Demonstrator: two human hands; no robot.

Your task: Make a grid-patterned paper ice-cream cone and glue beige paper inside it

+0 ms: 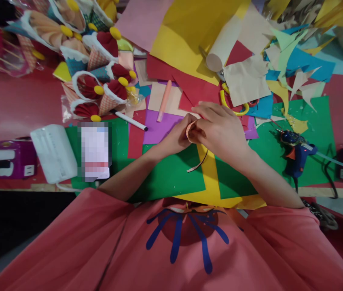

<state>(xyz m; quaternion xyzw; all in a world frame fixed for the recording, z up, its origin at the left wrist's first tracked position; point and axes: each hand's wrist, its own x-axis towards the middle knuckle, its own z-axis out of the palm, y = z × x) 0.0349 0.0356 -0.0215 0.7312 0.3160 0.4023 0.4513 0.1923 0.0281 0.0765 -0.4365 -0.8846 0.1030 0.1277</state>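
Note:
Both hands meet over the table in front of my chest. My left hand point(180, 133) is closed on one side of a small curled strip of orange paper point(190, 131). From the other side my right hand point(220, 127) bends its fingers round the same strip, hiding part of it. A thin pale strip point(197, 165) with a dark edge hangs below my right hand over a green sheet point(171, 173). Just beyond the hands are yellow-handled scissors point(235, 107), partly under a beige scrap point(246, 79). A peach-coloured stick or pen point(164, 101) lies beyond my left hand.
Several finished paper cones point(111, 95) with yellow dots crowd the back left. A phone point(95, 151), a white power bank-like box point(53, 153) and a white marker point(132, 121) lie left. At right rests a blue glue gun point(297, 155). Coloured scraps point(308, 60) and a paper roll point(223, 44) lie behind.

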